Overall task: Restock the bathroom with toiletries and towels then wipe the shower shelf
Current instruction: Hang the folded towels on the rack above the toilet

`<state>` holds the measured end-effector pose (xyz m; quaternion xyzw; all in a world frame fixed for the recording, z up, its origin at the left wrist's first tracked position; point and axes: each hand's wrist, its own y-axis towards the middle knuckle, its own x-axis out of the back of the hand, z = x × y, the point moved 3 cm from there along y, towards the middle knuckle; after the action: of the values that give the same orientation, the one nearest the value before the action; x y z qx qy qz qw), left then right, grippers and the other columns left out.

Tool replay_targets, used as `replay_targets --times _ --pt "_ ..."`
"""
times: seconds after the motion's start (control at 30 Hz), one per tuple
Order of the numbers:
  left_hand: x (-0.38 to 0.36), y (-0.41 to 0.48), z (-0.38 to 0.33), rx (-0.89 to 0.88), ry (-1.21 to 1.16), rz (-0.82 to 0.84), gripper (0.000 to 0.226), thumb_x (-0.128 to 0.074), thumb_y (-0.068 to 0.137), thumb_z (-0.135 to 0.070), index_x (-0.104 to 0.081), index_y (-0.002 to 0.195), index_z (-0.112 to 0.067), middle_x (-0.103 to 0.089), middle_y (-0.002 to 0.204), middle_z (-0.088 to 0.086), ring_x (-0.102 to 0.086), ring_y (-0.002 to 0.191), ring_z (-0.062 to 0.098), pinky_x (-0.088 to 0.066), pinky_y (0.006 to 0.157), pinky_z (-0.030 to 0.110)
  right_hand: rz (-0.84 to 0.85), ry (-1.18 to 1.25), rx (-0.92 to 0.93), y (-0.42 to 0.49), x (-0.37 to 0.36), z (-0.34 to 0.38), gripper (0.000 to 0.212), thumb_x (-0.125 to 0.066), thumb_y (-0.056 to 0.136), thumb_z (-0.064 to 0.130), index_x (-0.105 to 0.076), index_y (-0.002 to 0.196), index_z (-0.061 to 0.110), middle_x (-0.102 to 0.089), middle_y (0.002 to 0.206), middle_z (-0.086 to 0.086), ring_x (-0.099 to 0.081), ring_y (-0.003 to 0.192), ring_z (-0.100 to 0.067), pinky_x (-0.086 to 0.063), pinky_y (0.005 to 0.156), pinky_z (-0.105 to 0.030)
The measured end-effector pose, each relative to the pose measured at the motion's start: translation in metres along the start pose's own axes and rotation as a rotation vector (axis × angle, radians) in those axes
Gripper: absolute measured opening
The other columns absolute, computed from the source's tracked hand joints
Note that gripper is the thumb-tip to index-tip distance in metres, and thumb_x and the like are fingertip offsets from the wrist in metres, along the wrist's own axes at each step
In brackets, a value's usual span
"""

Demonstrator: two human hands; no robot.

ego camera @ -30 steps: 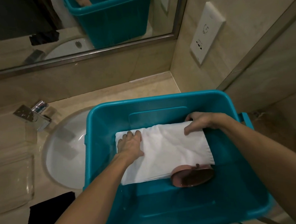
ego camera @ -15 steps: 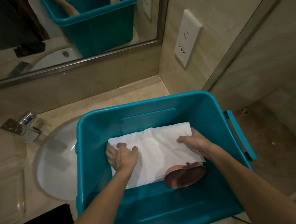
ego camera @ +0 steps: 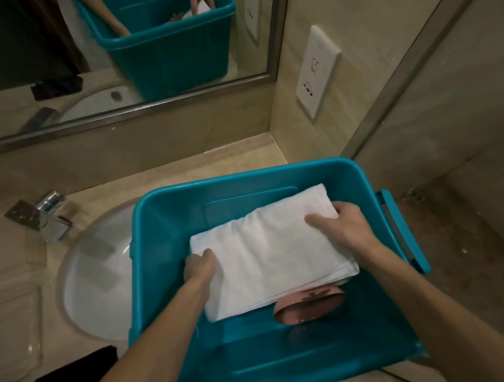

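Inside the teal bin, principal item: one folded white towel, several layers thick, lying slantwise on the bin floor, its near right corner resting over a pink oval dish. Left hand: fingers curled round the towel's left edge, gripping it. Right hand: thumb laid flat on top, fingers tucked out of sight beneath the far right edge, gripping likewise. Bin: stands on the bench, its left side overhanging the sink basin; side handle at right. Adjacent: chrome faucet behind the basin; black cloth on the bench at near left; mirror above, showing the bin's reflection; wall socket plate on the right-hand wall. Step in hand, by judgement: lifting the towel out for restocking. Handling note: keep both hands under the whole stack so the layers do not splay; raise it level and straight up, so the pink dish is not dragged along; clear the rim before turning; carry it wide of the basin.
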<state>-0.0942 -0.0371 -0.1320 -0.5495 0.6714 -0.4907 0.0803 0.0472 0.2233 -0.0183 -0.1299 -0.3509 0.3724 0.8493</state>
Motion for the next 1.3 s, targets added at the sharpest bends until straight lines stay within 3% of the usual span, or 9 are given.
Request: replay_targets --times 0.2,0.33,0.4,0.5,0.57,0.73,0.93,1.13,1.3 --pt "0.004 0.004 -0.006 0.061 -0.148 0.147 0.044 -0.056 0.089 -0.026 -0.05 0.126 -0.002 -0.061 0.119 0.015 -0.062 0.107 0.037 -0.052 0.096 0.046 0.034 -0.033 -0.026 -0.002 -0.005 -0.004 0.028 -0.074 0.078 0.04 -0.069 0.094 0.017 -0.076 0.086 -0.001 -0.074 0.076 -0.022 -0.062 0.076 -0.049" --pt "-0.001 0.049 0.014 0.091 -0.228 0.213 0.077 -0.07 0.057 -0.045 -0.06 0.121 -0.005 -0.069 0.111 0.015 -0.067 0.099 0.038 -0.055 0.094 0.052 0.058 -0.063 -0.076 -0.006 -0.005 0.001 0.031 -0.068 0.082 0.036 -0.067 0.094 0.008 -0.075 0.089 -0.013 -0.074 0.077 -0.028 -0.061 0.074 -0.047" --pt "-0.003 0.054 0.019 0.138 -0.253 0.248 0.079 -0.074 0.049 -0.045 -0.064 0.118 -0.008 -0.072 0.109 0.015 -0.07 0.096 0.036 -0.055 0.093 0.053 0.052 -0.079 -0.081 -0.007 -0.005 0.003 0.035 -0.067 0.079 0.034 -0.067 0.094 0.003 -0.074 0.091 -0.017 -0.073 0.075 -0.029 -0.059 0.065 -0.041" --pt "0.004 0.025 0.003 0.171 -0.277 0.275 0.058 -0.072 0.064 -0.038 -0.067 0.114 -0.008 -0.073 0.108 0.016 -0.067 0.087 0.033 -0.054 0.091 0.044 0.033 -0.114 -0.058 -0.01 -0.002 0.006 0.036 -0.065 0.071 0.037 -0.067 0.089 0.005 -0.074 0.084 -0.013 -0.073 0.078 -0.033 -0.06 0.068 -0.048" --pt "0.01 0.003 -0.011 0.144 -0.298 0.265 0.058 -0.069 0.066 -0.036 -0.066 0.116 -0.006 -0.072 0.108 0.016 -0.064 0.085 0.032 -0.053 0.086 0.041 0.024 -0.127 -0.039 -0.011 0.0 0.007 0.037 -0.064 0.069 0.04 -0.067 0.088 0.009 -0.075 0.081 -0.009 -0.073 0.077 -0.031 -0.061 0.072 -0.053" --pt "0.029 -0.048 -0.035 -0.026 -0.27 0.243 0.027 -0.062 0.091 -0.028 -0.064 0.108 -0.007 -0.071 0.095 0.007 -0.064 0.078 0.023 -0.046 0.062 0.029 0.0 -0.101 0.052 -0.019 0.014 0.01 0.018 -0.067 0.078 0.034 -0.068 0.087 0.019 -0.075 0.079 0.002 -0.072 0.076 -0.021 -0.06 0.071 -0.045" --pt "0.076 -0.1 -0.06 -0.295 -0.21 0.183 0.021 -0.066 0.091 -0.031 -0.069 0.107 -0.018 -0.076 0.099 -0.001 -0.067 0.089 0.017 -0.045 0.068 0.03 -0.074 0.171 0.141 -0.035 0.04 0.015 0.041 -0.074 0.084 0.028 -0.054 0.12 0.024 -0.073 0.091 0.01 -0.072 0.08 -0.013 -0.058 0.07 -0.038" --pt "0.119 -0.146 -0.092 -0.505 -0.346 0.146 0.021 -0.057 0.1 -0.03 -0.068 0.11 -0.015 -0.078 0.103 -0.001 -0.075 0.091 0.014 -0.055 0.079 0.033 -0.113 0.435 0.312 -0.052 0.058 0.054 0.043 -0.076 0.086 0.023 -0.047 0.117 0.019 -0.075 0.083 0.006 -0.072 0.077 -0.016 -0.057 0.066 -0.039" --pt "0.162 -0.173 -0.139 -0.604 -0.315 0.174 0.026 -0.055 0.101 -0.032 -0.068 0.109 -0.012 -0.078 0.104 0.006 -0.073 0.1 0.023 -0.058 0.087 0.04 -0.033 0.516 0.439 -0.048 0.064 0.091 0.028 -0.072 0.089 0.016 -0.057 0.112 0.016 -0.074 0.084 0.016 -0.072 0.074 -0.005 -0.058 0.06 -0.025"
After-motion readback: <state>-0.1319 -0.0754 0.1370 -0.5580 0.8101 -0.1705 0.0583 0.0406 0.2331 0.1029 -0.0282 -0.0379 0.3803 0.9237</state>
